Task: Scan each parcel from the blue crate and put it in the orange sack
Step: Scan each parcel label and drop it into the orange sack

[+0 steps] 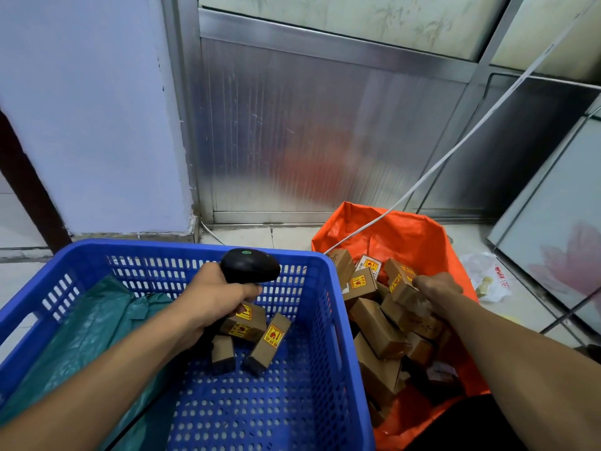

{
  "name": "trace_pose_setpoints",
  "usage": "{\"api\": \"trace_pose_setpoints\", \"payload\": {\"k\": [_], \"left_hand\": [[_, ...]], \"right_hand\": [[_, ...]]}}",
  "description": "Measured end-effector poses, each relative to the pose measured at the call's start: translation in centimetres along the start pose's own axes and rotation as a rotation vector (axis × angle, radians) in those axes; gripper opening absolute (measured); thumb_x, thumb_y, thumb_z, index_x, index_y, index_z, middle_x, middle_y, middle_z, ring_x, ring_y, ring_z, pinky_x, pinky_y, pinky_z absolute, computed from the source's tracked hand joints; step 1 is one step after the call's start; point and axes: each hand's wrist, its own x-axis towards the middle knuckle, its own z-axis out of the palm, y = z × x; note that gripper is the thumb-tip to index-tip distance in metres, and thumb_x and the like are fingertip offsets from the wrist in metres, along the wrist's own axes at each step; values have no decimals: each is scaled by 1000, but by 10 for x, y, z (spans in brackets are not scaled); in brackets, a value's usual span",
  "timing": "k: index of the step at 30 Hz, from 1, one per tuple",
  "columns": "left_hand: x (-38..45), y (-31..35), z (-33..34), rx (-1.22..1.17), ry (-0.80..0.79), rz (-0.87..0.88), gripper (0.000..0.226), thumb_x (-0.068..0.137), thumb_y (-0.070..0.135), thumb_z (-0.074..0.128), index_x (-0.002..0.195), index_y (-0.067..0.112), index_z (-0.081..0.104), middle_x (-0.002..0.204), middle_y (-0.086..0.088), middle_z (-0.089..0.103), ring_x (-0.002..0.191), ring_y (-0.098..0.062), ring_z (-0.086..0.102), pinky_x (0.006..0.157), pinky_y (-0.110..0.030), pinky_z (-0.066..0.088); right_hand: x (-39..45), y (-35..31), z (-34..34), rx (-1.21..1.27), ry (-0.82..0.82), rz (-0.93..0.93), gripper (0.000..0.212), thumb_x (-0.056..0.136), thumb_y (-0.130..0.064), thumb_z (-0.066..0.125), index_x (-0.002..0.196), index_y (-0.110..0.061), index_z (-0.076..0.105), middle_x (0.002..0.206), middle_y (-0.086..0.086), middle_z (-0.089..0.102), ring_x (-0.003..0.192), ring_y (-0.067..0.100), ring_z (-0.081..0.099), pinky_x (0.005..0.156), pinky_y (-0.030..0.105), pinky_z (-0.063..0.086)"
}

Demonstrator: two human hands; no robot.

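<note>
While left grip (211,301) curled round glossy scanner (248,265), right grip (435,288) seemingly clasping cardboard parcel (401,283).

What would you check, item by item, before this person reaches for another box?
1. Right hand has let go of the parcel over the orange sack: not ok, it grips it.
2. Scanner held in left hand: ok.
3. Boxes left in blue crate: ok, three boxes lie at its middle.
4. Sack mouth open: ok.
5. Held parcel already scanned: cannot tell.
</note>
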Motion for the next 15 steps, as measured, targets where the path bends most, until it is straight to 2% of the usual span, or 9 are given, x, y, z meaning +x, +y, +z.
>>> {"api": "trace_pose_setpoints", "payload": {"k": [3, 7, 11, 13, 15], "left_hand": [[0, 0, -1, 6, -6, 3, 12, 84, 6, 77, 93, 12, 72, 96, -21, 76, 73, -23, 64, 75, -38, 52], [-1, 0, -2, 15, -22, 10, 13, 85, 3, 75, 95, 10, 72, 97, -21, 75, 73, -22, 63, 72, -36, 51], [0, 0, -5, 3, -22, 10, 11, 86, 3, 74, 95, 9, 72, 88, -17, 73, 67, -18, 61, 65, -31, 49], [1, 1, -8, -6, -12, 1, 12, 85, 3, 75, 95, 9, 72, 83, -14, 71, 65, -18, 61, 64, -32, 49], [3, 2, -14, -25, 4, -12, 12, 84, 1, 74, 95, 6, 71, 76, -11, 69, 60, -17, 58, 60, -31, 49]], "right_hand": [[-5, -8, 5, -111, 5, -62, 59, 94, -45, 59, 128, 3, 54, 145, 29, 36, 126, 49, 42, 107, 50, 42], [-18, -20, 13, -237, -9, -243, 58, 95, -54, 54, 126, -4, 54, 147, 23, 32, 126, 46, 42, 103, 51, 41], [-32, -30, 19, -258, 21, -473, 33, 92, -36, 56, 115, -12, 60, 133, 17, 42, 112, 38, 51, 98, 52, 47], [-45, -41, 22, -220, 64, -652, 27, 95, -28, 57, 114, -12, 64, 125, 12, 50, 102, 28, 55, 92, 45, 50], [-63, -56, 29, -214, 69, -828, 17, 97, -24, 56, 105, -13, 67, 114, 5, 55, 92, 20, 55, 82, 38, 50]]}}
